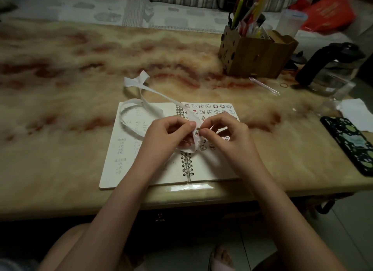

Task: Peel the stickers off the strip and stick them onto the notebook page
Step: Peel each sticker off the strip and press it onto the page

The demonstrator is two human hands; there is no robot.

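An open spiral notebook (129, 170) lies on the table in front of me. Its left page has handwriting. Its right page carries rows of small cartoon stickers (210, 107) along the top. A long white sticker strip (149, 107) curls from the far table over the left page down to my hands. My left hand (167, 135) pinches the strip above the spiral binding. My right hand (226, 131) touches it, thumb and finger pinched at a sticker on the strip's edge. The pinched spot is partly hidden by my fingers.
A wooden pen holder (256, 55) full of pens stands at the back right. A glass kettle with a black handle (331, 67) stands further right. A phone in a patterned case (351, 143) and white paper (357, 113) lie near the right edge. A rubber band (284, 85) lies near the kettle.
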